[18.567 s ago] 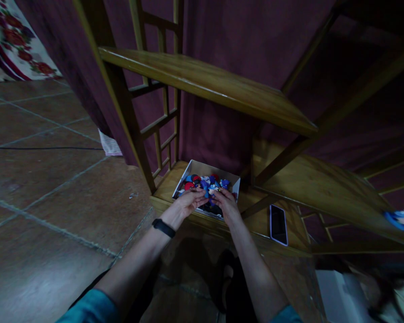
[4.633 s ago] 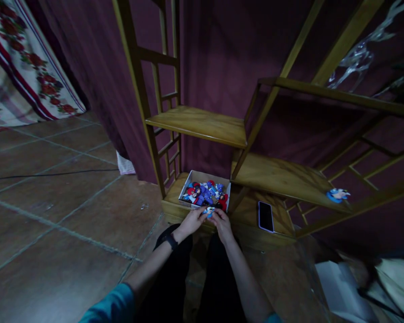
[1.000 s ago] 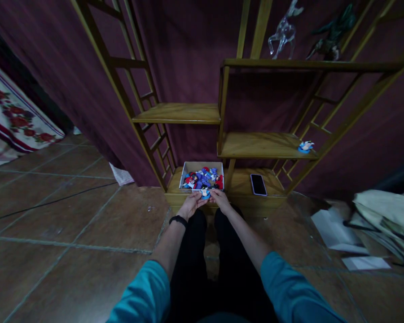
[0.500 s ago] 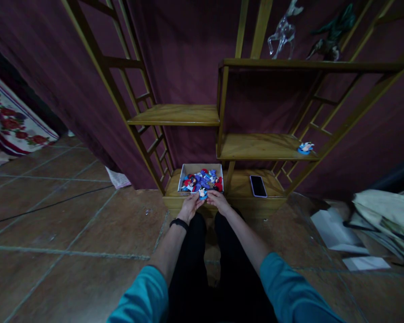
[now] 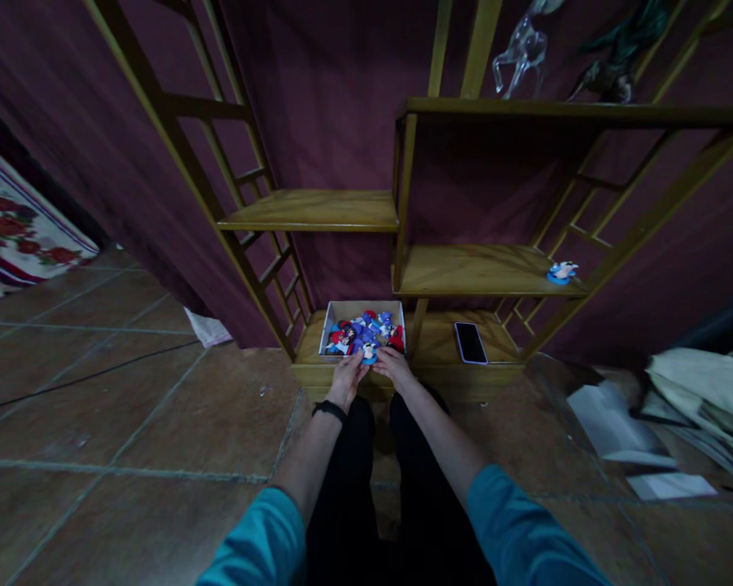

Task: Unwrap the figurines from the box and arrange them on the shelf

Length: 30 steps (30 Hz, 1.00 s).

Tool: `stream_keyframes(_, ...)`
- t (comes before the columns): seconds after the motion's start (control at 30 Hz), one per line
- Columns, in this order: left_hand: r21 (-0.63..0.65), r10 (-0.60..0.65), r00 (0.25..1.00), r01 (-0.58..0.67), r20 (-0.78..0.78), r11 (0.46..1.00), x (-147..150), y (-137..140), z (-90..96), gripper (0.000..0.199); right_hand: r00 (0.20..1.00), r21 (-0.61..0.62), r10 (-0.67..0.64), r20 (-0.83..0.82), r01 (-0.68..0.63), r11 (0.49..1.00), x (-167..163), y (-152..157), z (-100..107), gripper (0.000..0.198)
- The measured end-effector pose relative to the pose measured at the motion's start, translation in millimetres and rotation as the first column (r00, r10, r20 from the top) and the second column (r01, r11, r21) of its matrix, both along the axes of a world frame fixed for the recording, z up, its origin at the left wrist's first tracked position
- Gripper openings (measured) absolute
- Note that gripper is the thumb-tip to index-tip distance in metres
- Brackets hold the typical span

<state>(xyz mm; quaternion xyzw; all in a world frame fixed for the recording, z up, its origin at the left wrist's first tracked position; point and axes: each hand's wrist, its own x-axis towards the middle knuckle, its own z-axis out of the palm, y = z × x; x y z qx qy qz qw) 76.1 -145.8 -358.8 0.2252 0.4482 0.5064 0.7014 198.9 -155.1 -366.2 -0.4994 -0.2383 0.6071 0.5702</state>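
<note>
Between my hands, at the front edge of a cardboard box, is a small blue-and-white figurine [image 5: 368,354]. My left hand [image 5: 345,378] grips its left side with the fingers closed. From the right, my right hand [image 5: 394,368] closes its fingertips on the figurine's other side. Just behind them, the open box [image 5: 340,310] stands on the bottom shelf, filled with several red, purple and blue figurines [image 5: 366,327]. A similar blue-based figurine [image 5: 562,273] stands at the right end of the middle shelf.
A phone [image 5: 470,342] lies on the bottom shelf [image 5: 431,340], right of the box. Above are a left shelf [image 5: 318,210] and a right shelf [image 5: 464,268]. A clear horse figure [image 5: 522,53] and a dark statue [image 5: 616,61] stand on top. A pale bag [image 5: 702,391] lies at right.
The view has shifted slightly closer to the shelves. Both hands stay on the figurine in front of the box, and it now shows a little more upright between them.
</note>
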Motion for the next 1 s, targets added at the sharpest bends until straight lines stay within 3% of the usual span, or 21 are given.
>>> stream_keyframes(0.23,0.071,0.003,0.999,-0.005,0.034,0.997,12.3,14.8,-3.0,0.006,0.991,0.015,-0.081,-0.103,0.083,0.996,5.6,15.9,0.5,0.027)
stream_keyframes(0.5,0.106,0.018,0.999,-0.014,-0.033,0.994,16.5,35.1,3.6,0.009,0.985,0.070,-0.057,-0.165,0.070,0.995,5.1,31.5,-7.3,0.032)
stream_keyframes(0.77,0.059,0.042,0.998,-0.040,-0.042,0.997,11.8,23.6,-8.9,0.006,0.987,0.024,-0.057,-0.152,0.061,0.998,-5.2,25.6,-21.3,0.027)
stream_keyframes(1.0,0.081,0.073,0.994,-0.067,-0.076,0.994,15.3,27.0,-4.6,0.007,0.984,0.014,-0.068,-0.163,0.072,0.997,-3.8,22.8,-12.6,0.023)
